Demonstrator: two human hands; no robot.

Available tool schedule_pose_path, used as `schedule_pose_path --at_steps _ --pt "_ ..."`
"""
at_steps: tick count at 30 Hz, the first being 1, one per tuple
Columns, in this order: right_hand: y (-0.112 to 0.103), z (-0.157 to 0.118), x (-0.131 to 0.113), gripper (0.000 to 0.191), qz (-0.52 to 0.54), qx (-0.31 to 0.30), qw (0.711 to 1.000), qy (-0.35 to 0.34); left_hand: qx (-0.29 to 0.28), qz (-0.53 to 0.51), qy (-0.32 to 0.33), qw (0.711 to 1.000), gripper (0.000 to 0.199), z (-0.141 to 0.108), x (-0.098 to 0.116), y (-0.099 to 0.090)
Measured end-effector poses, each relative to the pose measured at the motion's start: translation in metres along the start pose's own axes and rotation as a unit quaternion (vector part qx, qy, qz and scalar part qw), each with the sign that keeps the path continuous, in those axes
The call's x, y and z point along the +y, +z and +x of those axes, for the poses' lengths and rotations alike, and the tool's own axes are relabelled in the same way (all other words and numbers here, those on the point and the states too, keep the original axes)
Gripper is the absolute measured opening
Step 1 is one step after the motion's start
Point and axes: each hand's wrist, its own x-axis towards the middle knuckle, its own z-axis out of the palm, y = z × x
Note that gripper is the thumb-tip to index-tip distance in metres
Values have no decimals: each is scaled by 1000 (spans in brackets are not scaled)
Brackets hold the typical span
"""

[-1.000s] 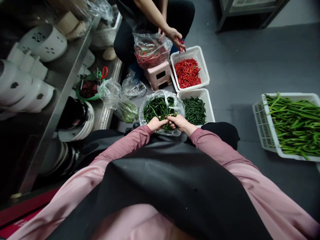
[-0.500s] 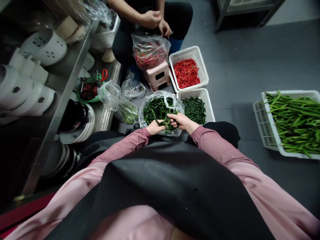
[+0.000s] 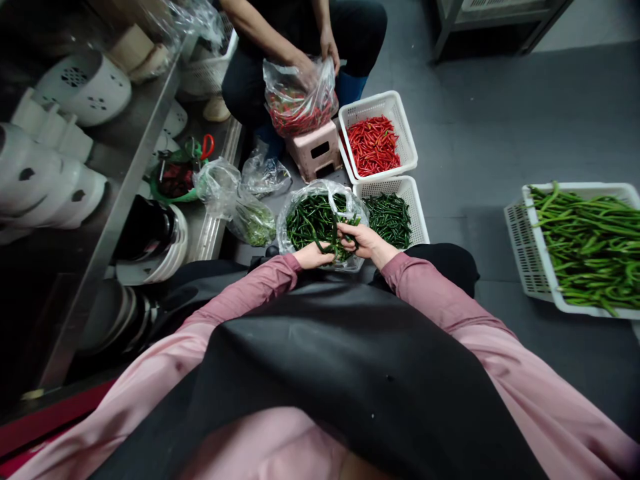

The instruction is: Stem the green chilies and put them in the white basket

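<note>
My left hand [image 3: 314,255] is closed on green chilies at the near side of a clear plastic bag [image 3: 284,233]. Close beside it, my right hand [image 3: 364,241] grips green chilies too, thumb pressed against the fingers. The bag holds a heap of long dark green chilies [image 3: 313,217]. Touching the bag on the right is a white basket [image 3: 419,212] with small green chilies [image 3: 389,220] in it. Behind that, another white basket [image 3: 407,143] contains red chilies [image 3: 373,145].
Across from me a seated person's hand [image 3: 306,70] reaches into a bag of red chilies [image 3: 303,117] on a pink stool [image 3: 313,150]. A basket of long green peppers [image 3: 600,247] stands at right. A metal shelf [image 3: 135,157] with white pots lines the left.
My hands have shifted slightly on the chilies between them. The other person's hands have moved down from above the bag, one now inside it and one holding its edge.
</note>
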Motion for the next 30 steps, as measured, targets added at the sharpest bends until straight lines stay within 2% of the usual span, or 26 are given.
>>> schedule_pose_path --at_steps 3,7,11,14,17,20,22,25,27,28,30 --pt "4 -4 -7 22 0 -11 1000 12 -25 -25 -29 999 31 -1 -4 -1" --pt "8 -5 -8 19 -75 30 997 19 -59 -42 -23 997 36 -1 -7 0" --pt "7 -2 -4 18 -92 65 993 -32 11 -95 -29 995 42 1 -10 2" --pt "4 0 -4 19 -84 74 993 -29 52 -117 -31 991 44 3 -10 3" --pt "1 2 -3 20 -79 86 993 -16 83 -122 -35 988 36 5 -10 4" --pt "-2 5 1 20 -68 93 993 -6 95 -86 -31 991 26 3 -8 5" --pt "-3 5 4 20 -64 71 995 29 88 -33 -2 996 18 1 -5 6" --pt "-1 2 6 24 -90 3 988 126 55 37 76 995 7 -4 4 7" --pt "0 0 0 24 -104 -11 984 142 39 53 94 993 6 -5 10 6" --pt "-2 -1 -5 22 -100 6 987 123 39 49 81 995 6 -4 11 5" --pt "-12 -2 -21 18 -80 92 991 52 47 23 29 998 8 -2 9 0"
